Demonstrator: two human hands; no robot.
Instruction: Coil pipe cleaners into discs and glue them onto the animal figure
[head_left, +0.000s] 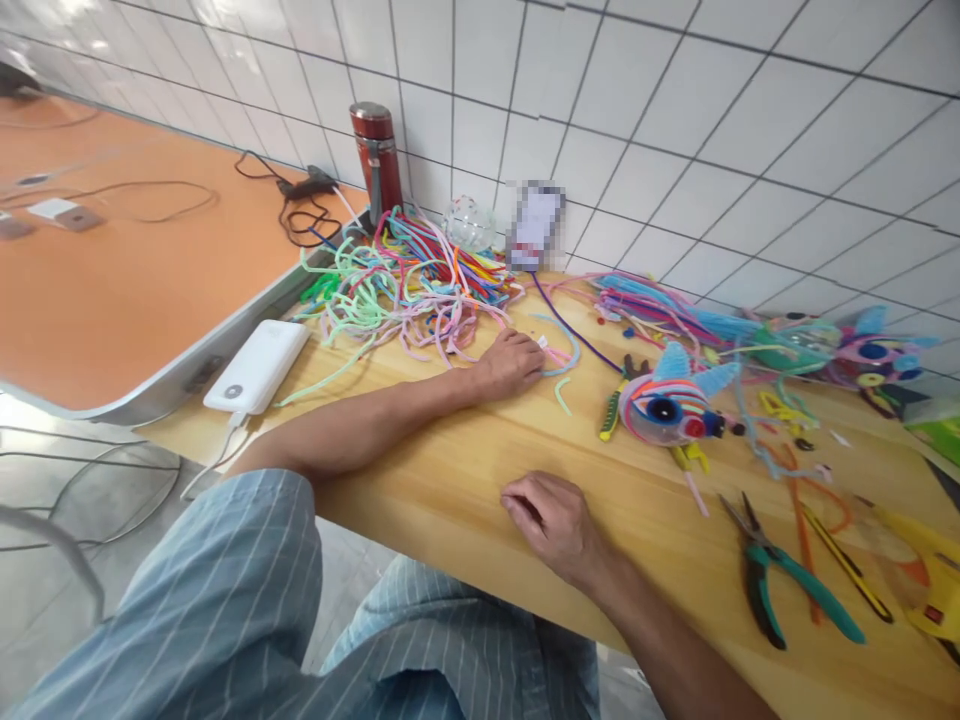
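My left hand (511,366) rests on the wooden table with its fingers curled, right beside a pink pipe cleaner (556,354) and a curved light-blue one (576,348). Whether anything is under its fingertips is hidden. Nearer the table's front edge lies my right hand (553,522), loosely closed, with nothing visible in it. To the right stands an animal head (664,408) made of a clear ball wrapped in colourful pipe cleaners, with blue ears and a big eye. A short green piece of pipe cleaner (562,395) lies between it and my left hand.
A large heap of pipe cleaners (420,290) lies behind my left arm, near a red flask (377,160) and a phone (535,228) against the tiled wall. Teal-handled pliers (787,580), a yellow cutter (847,562) and a glue gun (934,575) lie right. A white power bank (257,366) sits left.
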